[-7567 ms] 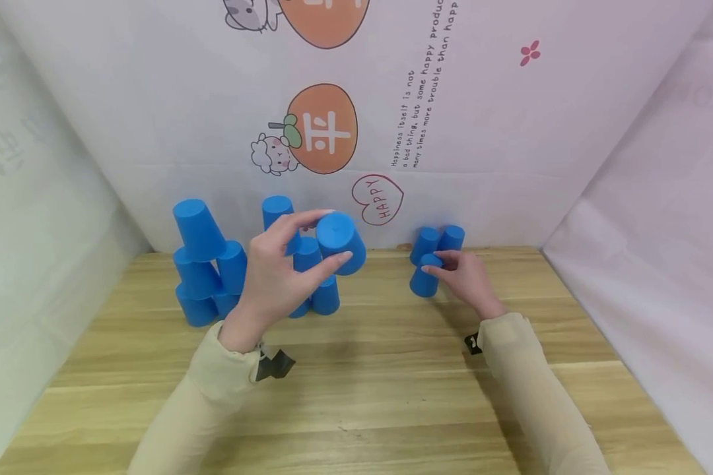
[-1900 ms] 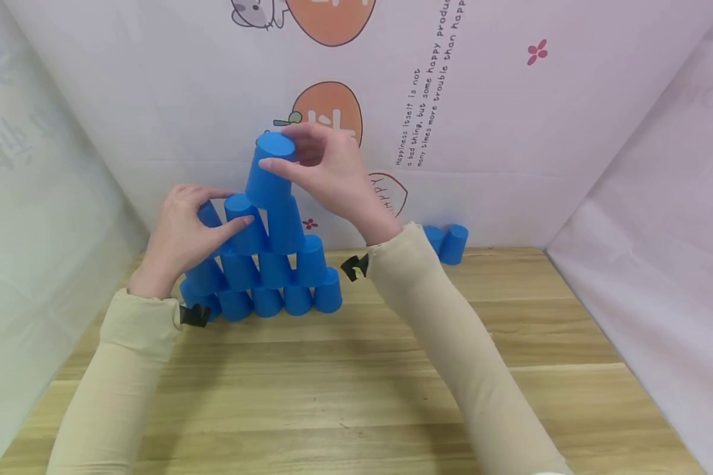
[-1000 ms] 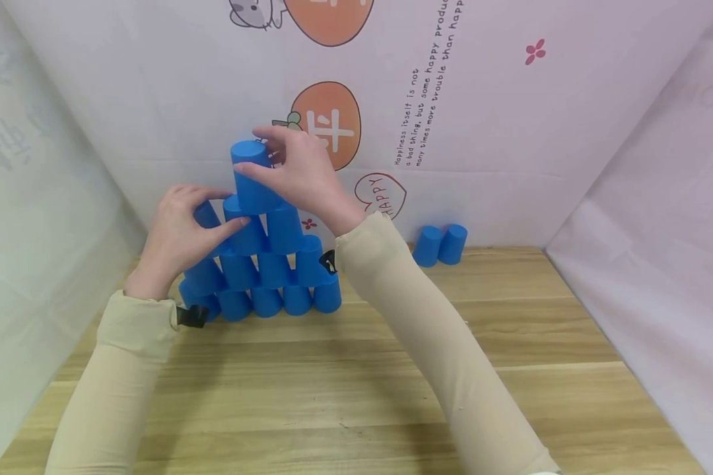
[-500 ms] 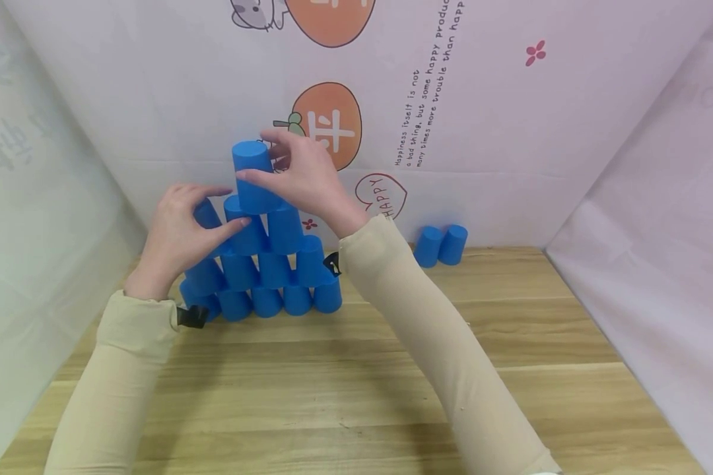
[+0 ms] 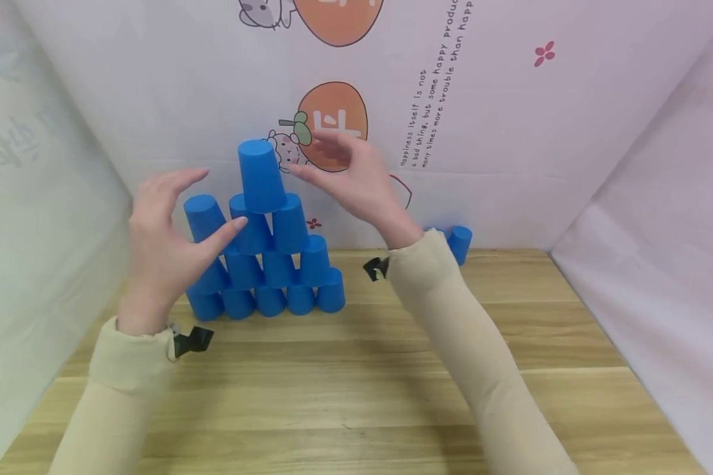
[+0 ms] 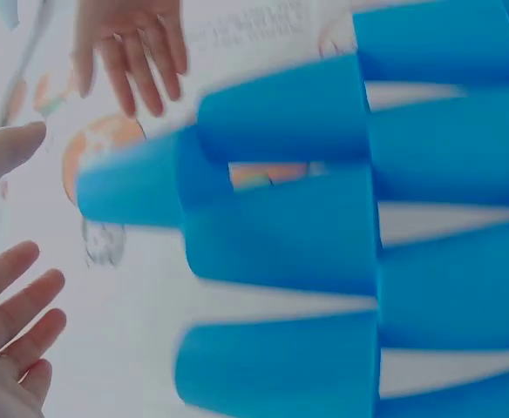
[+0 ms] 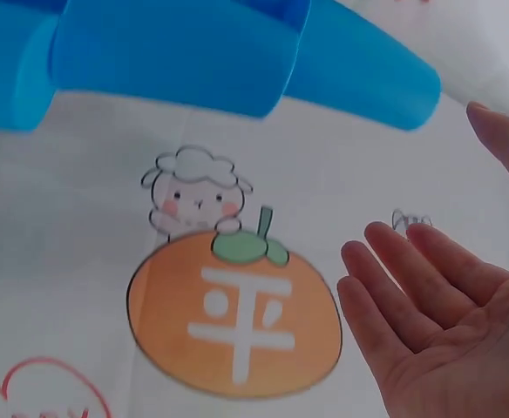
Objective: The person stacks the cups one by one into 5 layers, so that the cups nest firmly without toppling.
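Note:
Blue cups stand upside down in a stepped pyramid, with several in each of the two lower rows, three in the third row (image 5: 290,224) and a single top cup (image 5: 261,177). My left hand (image 5: 163,251) is at the left side, thumb and fingers spread apart around the third row's left and middle cups, holding nothing. To the right of the top cup is my right hand (image 5: 362,185), its fingers apart from the cup. In the right wrist view the palm of the right hand (image 7: 446,331) faces the camera, with a gap to the top cup (image 7: 368,70).
Two more blue cups (image 5: 461,245) stand at the back right of the wooden table (image 5: 356,396), one mostly behind the right sleeve. A white printed sheet (image 5: 481,132) rises behind the pyramid, and white side walls (image 5: 659,198) flank the table.
The right hand has brought a cup to the pyramid's top, let go of it and drawn back to the right. The left hand has pulled a little away from the third row.

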`<state>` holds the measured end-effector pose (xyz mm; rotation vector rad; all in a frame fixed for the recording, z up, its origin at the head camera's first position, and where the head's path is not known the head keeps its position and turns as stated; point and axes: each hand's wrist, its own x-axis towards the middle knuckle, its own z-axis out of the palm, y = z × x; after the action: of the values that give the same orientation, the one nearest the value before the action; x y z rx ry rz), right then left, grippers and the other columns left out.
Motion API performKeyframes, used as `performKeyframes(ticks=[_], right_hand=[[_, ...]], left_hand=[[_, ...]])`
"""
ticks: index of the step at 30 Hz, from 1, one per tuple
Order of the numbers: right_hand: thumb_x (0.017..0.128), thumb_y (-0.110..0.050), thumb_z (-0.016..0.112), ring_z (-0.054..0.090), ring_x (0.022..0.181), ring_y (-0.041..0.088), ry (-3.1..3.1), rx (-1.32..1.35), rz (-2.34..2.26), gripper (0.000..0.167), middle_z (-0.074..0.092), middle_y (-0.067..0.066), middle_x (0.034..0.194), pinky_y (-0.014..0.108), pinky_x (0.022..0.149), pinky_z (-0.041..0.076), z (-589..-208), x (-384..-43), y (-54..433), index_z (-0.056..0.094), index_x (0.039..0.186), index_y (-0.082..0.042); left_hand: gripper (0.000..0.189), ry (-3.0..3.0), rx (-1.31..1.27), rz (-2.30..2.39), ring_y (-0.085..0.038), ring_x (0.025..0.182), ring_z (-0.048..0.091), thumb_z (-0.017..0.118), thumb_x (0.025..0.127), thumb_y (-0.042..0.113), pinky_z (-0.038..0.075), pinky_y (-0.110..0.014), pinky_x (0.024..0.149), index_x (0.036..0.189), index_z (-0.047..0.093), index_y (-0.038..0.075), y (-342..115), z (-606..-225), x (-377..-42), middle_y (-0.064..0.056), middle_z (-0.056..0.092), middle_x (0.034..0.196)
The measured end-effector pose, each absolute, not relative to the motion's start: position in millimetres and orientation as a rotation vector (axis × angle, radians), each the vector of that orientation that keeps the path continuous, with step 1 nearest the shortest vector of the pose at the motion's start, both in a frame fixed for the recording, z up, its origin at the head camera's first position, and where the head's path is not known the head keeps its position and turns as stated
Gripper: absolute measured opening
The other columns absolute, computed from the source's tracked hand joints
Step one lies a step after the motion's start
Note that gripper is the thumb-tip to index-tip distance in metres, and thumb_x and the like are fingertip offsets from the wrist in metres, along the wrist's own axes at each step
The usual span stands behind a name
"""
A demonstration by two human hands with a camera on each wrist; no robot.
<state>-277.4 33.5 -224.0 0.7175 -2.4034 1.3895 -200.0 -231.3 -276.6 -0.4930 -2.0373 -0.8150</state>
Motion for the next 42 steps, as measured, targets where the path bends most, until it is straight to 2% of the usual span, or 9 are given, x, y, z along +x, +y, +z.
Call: performKeyframes(ticks=[2,4,9,17,24,29,34,37,42], right_hand=[[0.087,-0.050,0.079,0.057,0.123,0.007,-2.383,0.698,1.358,0.067,0.063,-0.004,0.137,0.031,0.101,0.048,-228.1,-278.7,47.6,0.059,0.143,-0.020],[0.087,-0.049,0.080,0.056,0.124,0.007,-2.377,0.669,1.333,0.066,0.062,-0.004,0.138,0.029,0.102,0.046,-232.1,-280.7,64.3,0.060,0.142,-0.020],[0.087,-0.044,0.081,0.057,0.125,0.010,-2.358,0.559,1.355,0.065,0.063,0.001,0.138,0.026,0.105,0.043,-243.8,-287.1,114.8,0.061,0.140,-0.012],[0.089,-0.053,0.075,0.054,0.131,0.019,-2.402,0.256,1.338,0.070,0.060,0.006,0.142,0.036,0.111,0.040,-274.3,-293.5,191.2,0.059,0.142,-0.011],[0.091,-0.055,0.072,0.053,0.130,0.030,-2.483,0.120,1.241,0.074,0.059,0.014,0.141,0.047,0.109,0.041,-314.1,-298.3,243.6,0.057,0.143,-0.005],[0.092,-0.053,0.072,0.048,0.135,0.038,-2.556,0.030,1.271,0.079,0.051,0.021,0.148,0.052,0.109,0.041,-343.6,-304.6,268.3,0.052,0.146,0.000],[0.089,-0.061,0.071,0.042,0.139,0.041,-2.632,-0.056,1.301,0.092,0.042,0.021,0.155,0.057,0.108,0.041,-371.3,-316.8,283.2,0.044,0.152,0.001],[0.090,-0.057,0.071,0.040,0.141,0.042,-2.662,-0.097,1.322,0.092,0.038,0.023,0.157,0.058,0.108,0.040,-384.3,-323.8,286.5,0.039,0.154,0.002],[0.097,-0.041,0.070,0.037,0.142,0.044,-2.707,-0.172,1.336,0.082,0.032,0.024,0.159,0.058,0.108,0.039,-400.4,-334.2,287.1,0.032,0.157,0.001]], left_hand=[[0.073,-1.998,-0.527,-0.846,-0.029,0.131,0.050,0.089,0.075,0.031,0.037,-0.051,0.109,0.138,0.062,0.008,-223.1,-277.4,-193.5,-0.011,0.062,0.138],[0.073,-1.973,-0.570,-0.879,-0.030,0.130,0.051,0.087,0.077,0.040,0.039,-0.051,0.108,0.137,0.062,0.006,-214.4,-279.7,-188.4,-0.011,0.062,0.136],[0.076,-1.926,-0.692,-0.905,-0.028,0.127,0.054,0.074,0.086,0.061,0.041,-0.050,0.106,0.135,0.063,0.004,-188.6,-291.1,-182.6,-0.009,0.064,0.135],[0.073,-1.957,-0.869,-1.024,-0.027,0.131,0.052,0.073,0.087,0.059,0.037,-0.053,0.111,0.138,0.061,0.008,-145.4,-320.6,-187.7,-0.006,0.062,0.138],[0.071,-2.043,-0.949,-1.181,-0.021,0.134,0.048,0.088,0.080,0.031,0.043,-0.050,0.106,0.141,0.058,0.012,-107.7,-349.2,-199.1,-0.003,0.058,0.142],[0.069,-2.140,-0.994,-1.280,-0.017,0.133,0.049,0.088,0.082,0.033,0.041,-0.047,0.108,0.141,0.058,0.013,-72.5,-372.0,-203.7,0.000,0.058,0.142],[0.068,-2.265,-0.941,-1.377,-0.013,0.134,0.049,0.084,0.085,0.039,0.041,-0.043,0.109,0.143,0.056,0.016,-40.1,-396.1,-215.4,0.005,0.057,0.143],[0.068,-2.361,-0.837,-1.445,-0.014,0.134,0.049,0.083,0.086,0.041,0.041,-0.044,0.109,0.144,0.056,0.018,-26.6,-408.6,-227.1,0.005,0.056,0.144],[0.069,-2.482,-0.584,-1.558,-0.020,0.136,0.048,0.083,0.086,0.041,0.040,-0.051,0.110,0.146,0.055,0.021,-15.2,-422.3,-247.5,0.003,0.055,0.146]])
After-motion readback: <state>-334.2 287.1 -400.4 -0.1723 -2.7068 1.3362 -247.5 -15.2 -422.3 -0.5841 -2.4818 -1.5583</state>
